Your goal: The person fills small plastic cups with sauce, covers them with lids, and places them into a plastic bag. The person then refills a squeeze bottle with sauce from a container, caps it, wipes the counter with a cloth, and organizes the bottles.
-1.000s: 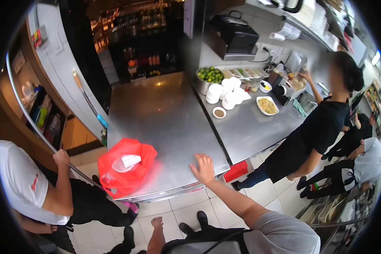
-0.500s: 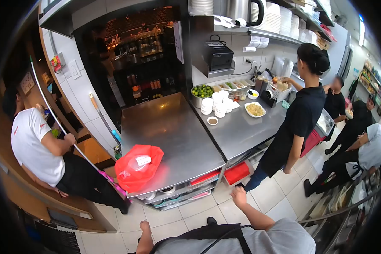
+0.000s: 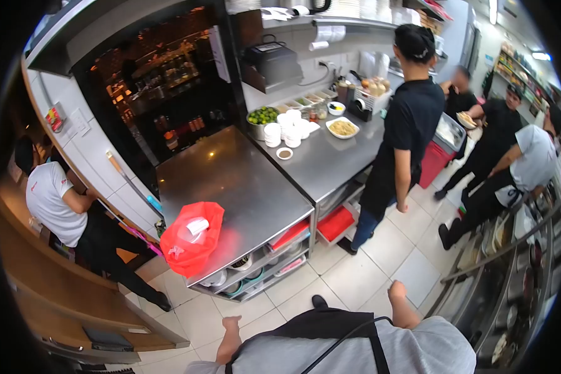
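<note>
Near desk: its bare steel top (image 3: 249,193) is gleaming under warm light, and stacked items are filling the shelves (image 3: 254,278) beneath.
Red bag: the red plastic bag (image 3: 207,248) is sitting on the near desk's front left corner, a white slip (image 3: 197,227) lying on top.
Far desk: this steel surface (image 3: 330,163) is adjoining the near one and carrying a pot of limes (image 3: 257,129), white cups (image 3: 272,135), a small sauce bowl (image 3: 285,158) and a white dish (image 3: 343,136) of food.
Room: pale tiles are covering the floor (image 3: 349,290); a co-worker in black (image 3: 411,118) is standing beside the far desk.
Hands: the left hand (image 3: 230,321) and right hand (image 3: 397,293) are hanging over the floor, apart from the bag, holding nothing visible; whether their fingers are clenching, I cannot tell.
Since one second ago: the right hand is no longer resting at the near desk's edge; the white-shirted person (image 3: 57,187) is standing farther from the bag, which is keeping its corner.
</note>
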Demonstrator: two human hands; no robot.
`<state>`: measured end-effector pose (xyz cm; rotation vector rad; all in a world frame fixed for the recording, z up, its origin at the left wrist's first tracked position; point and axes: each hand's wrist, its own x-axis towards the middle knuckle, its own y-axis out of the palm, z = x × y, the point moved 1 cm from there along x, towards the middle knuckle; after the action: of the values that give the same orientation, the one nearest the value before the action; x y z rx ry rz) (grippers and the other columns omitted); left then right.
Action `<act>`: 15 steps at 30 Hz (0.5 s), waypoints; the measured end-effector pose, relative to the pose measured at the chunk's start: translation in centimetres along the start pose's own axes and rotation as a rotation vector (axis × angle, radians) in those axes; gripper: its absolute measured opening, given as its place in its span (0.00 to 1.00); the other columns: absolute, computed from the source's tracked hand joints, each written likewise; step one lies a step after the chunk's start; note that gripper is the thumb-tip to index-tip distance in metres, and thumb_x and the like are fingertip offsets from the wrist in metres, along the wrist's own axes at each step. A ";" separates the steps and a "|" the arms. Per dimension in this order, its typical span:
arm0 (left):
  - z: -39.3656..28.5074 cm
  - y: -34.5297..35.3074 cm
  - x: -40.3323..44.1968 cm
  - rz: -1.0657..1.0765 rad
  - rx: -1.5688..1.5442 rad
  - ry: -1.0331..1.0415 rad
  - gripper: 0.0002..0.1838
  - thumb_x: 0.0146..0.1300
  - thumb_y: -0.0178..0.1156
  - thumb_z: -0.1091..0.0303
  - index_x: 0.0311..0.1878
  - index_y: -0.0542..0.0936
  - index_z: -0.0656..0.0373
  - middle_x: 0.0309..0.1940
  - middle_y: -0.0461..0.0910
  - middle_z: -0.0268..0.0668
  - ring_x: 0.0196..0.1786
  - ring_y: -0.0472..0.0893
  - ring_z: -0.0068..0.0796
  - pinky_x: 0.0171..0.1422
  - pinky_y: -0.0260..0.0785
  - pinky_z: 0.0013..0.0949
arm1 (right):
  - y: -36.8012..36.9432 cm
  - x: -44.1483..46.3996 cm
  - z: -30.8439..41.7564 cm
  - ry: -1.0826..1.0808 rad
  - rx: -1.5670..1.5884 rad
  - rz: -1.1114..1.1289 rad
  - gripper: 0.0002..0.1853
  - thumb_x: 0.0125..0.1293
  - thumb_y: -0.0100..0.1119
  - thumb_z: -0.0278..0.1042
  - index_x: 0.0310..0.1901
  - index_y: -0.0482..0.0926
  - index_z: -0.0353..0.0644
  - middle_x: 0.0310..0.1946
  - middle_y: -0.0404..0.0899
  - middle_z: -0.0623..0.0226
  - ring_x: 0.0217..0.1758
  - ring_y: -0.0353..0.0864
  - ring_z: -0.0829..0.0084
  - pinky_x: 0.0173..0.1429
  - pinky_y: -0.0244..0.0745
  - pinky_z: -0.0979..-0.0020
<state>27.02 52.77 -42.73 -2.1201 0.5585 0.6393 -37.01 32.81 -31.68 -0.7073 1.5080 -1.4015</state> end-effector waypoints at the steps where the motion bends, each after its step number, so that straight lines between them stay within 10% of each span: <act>1: -1.3 0.4 0.0 -0.017 -0.029 -0.017 0.19 0.37 0.72 0.72 0.32 0.74 0.68 0.25 0.77 0.41 0.26 0.76 0.34 0.27 0.70 0.41 | -1.2 -0.8 1.2 -0.003 -0.032 0.061 0.11 0.52 0.60 0.35 0.37 0.77 0.41 0.38 0.78 0.54 0.43 0.77 0.58 0.47 0.73 0.61; 11: -6.4 5.2 -3.3 0.163 -0.346 -0.145 0.12 0.53 0.60 0.63 0.24 0.75 0.62 0.19 0.74 0.38 0.22 0.74 0.31 0.25 0.69 0.41 | -6.8 -1.8 0.7 -0.022 0.091 -0.085 0.14 0.58 0.53 0.45 0.31 0.79 0.41 0.29 0.79 0.54 0.37 0.79 0.55 0.42 0.74 0.59; 15: -5.0 7.9 -6.3 0.131 0.041 0.056 0.10 0.47 0.63 0.64 0.22 0.76 0.60 0.20 0.76 0.38 0.21 0.75 0.34 0.27 0.70 0.39 | -4.7 0.2 -7.4 0.143 0.119 -0.074 0.10 0.57 0.54 0.38 0.29 0.78 0.40 0.32 0.78 0.51 0.37 0.78 0.54 0.43 0.73 0.58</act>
<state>18.74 45.37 -40.85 -2.0812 0.7404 0.6369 -44.60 34.98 -27.83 -0.6053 1.5061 -1.6122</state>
